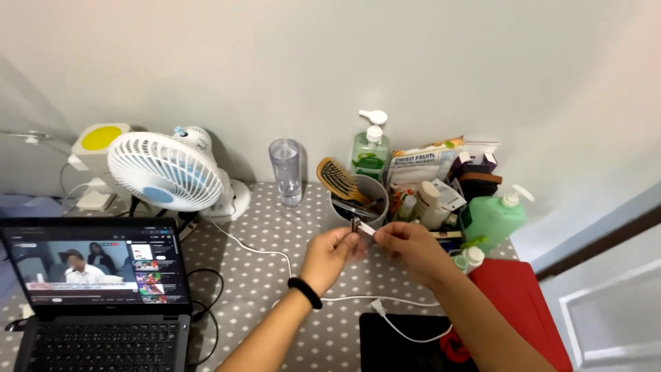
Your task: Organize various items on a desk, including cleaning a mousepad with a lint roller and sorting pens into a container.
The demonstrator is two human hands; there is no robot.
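Pinching small white strip [365, 229] between left hand [329, 252] | right hand [412, 246]; both grips clamped on its ends

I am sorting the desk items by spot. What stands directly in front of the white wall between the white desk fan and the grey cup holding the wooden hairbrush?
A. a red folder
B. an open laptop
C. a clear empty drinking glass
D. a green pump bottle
C: the clear empty drinking glass stands upright on the dotted grey tablecloth, right of the white desk fan and left of the grey cup with the wooden hairbrush.
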